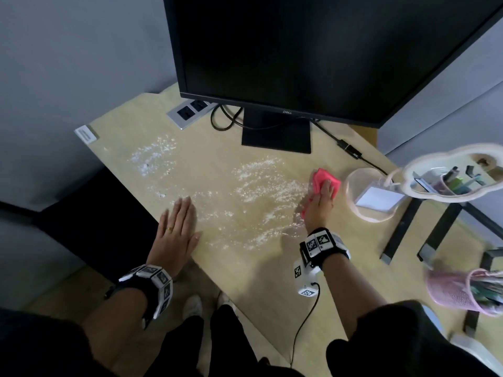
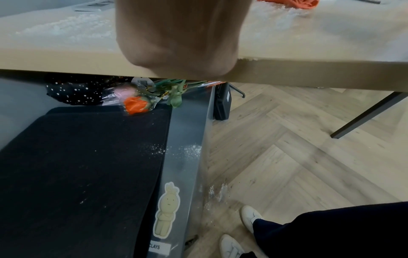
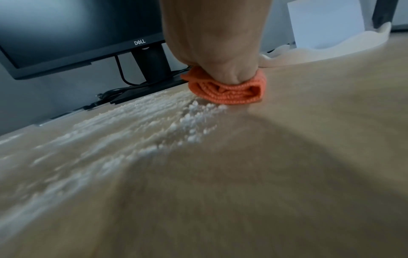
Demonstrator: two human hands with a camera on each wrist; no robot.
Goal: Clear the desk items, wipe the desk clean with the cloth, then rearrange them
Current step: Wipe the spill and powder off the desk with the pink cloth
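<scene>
Pink cloth (image 1: 325, 182) under right hand (image 1: 321, 200), fingers flat, pressing.
Left hand (image 1: 177, 227) spread flat on worktop (image 1: 272, 268); DELL monitor (image 1: 313, 50) beyond.

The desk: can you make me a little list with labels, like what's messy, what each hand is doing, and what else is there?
Mess: white powder scattered over the desk
Right hand: presses a pink cloth flat on the desk, at the powder's edge
Left hand: flat on the desk edge, holding nothing
Behind: Dell monitor, screen dark
Far right: cloud-shaped trays, one with pens
</scene>
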